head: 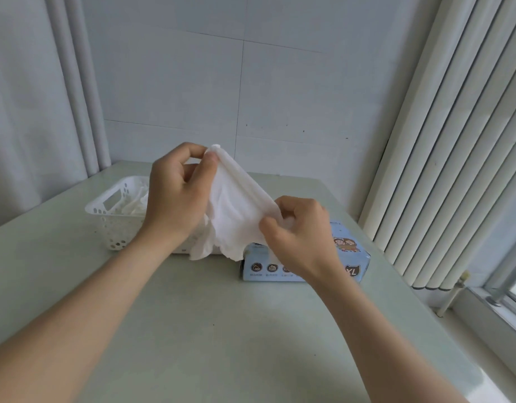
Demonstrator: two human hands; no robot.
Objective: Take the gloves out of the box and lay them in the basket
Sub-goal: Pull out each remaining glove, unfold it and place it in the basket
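A thin white glove [233,210] is stretched in the air between both hands. My left hand [175,196] pinches its upper end above the basket's right side. My right hand [297,231] pinches its lower end just above the blue glove box [349,257]. The box lies on the table at the right, partly hidden by my right hand. The white perforated basket [111,207] stands at the left and holds several white gloves [134,203]. My left hand and the held glove hide the basket's right part.
The pale green table [221,330] carries everything; its right edge runs close to a window sill and vertical blinds [443,170]. A white wall stands behind, with a curtain at the left.
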